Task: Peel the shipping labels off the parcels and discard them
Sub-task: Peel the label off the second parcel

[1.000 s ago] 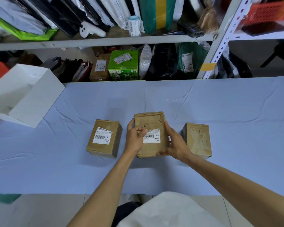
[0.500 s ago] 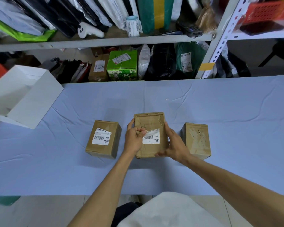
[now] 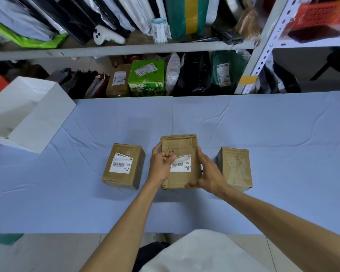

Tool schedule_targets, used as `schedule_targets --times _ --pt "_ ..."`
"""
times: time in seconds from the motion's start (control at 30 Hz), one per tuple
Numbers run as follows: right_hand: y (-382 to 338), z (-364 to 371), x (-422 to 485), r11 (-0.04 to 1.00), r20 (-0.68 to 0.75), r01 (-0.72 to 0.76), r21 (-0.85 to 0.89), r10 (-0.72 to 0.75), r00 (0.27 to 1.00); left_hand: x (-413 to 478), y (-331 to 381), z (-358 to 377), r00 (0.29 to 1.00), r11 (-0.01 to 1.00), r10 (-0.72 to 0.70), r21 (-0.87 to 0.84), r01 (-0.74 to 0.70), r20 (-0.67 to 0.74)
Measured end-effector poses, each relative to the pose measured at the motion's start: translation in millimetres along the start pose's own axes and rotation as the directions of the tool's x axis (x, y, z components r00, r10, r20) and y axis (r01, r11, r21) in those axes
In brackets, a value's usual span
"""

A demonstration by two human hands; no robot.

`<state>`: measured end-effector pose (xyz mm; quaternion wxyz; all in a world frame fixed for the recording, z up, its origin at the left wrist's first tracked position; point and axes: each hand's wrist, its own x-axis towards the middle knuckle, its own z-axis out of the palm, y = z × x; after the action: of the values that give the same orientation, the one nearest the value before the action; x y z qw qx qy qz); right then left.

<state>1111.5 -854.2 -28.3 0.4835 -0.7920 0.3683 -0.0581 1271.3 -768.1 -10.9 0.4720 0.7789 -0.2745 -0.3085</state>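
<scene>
— How far along is the person?
— About a third, judging by the boxes. The right parcel [image 3: 235,167] shows only torn residue.
— And the middle parcel [image 3: 182,146]?
— It sits near the centre of the table [image 3: 263,134], mid-peel. The left hand [image 3: 161,165] has thumb and forefinger clamped on the label [image 3: 182,166] at its lifted top-left corner. The right hand [image 3: 210,173] curls round the box's right side.
— What remains?
— Finishing that one, then the second label [image 3: 121,163], fully stuck to the left parcel [image 3: 124,179]. Both probably go in the white bin [image 3: 37,122] at far left.

A white controller [image 3: 106,35] lies on the shelf [image 3: 126,50] above a green carton [image 3: 146,78]
</scene>
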Motion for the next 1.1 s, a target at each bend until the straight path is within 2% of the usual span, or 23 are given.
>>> schedule_targets --times 0.63,1.1 --pt "0.6 -2.1 2.7 1.0 0.01 -0.004 -0.02 0.004 1.0 -1.3 8.2 -5.8 0.998 0.998 -0.034 0.062 0.031 0.047" --pt "2.0 -1.9 3.9 0.999 0.011 -0.01 -0.039 0.011 1.0 -0.4 10.3 -7.9 0.996 0.998 -0.058 0.025 0.056 0.07"
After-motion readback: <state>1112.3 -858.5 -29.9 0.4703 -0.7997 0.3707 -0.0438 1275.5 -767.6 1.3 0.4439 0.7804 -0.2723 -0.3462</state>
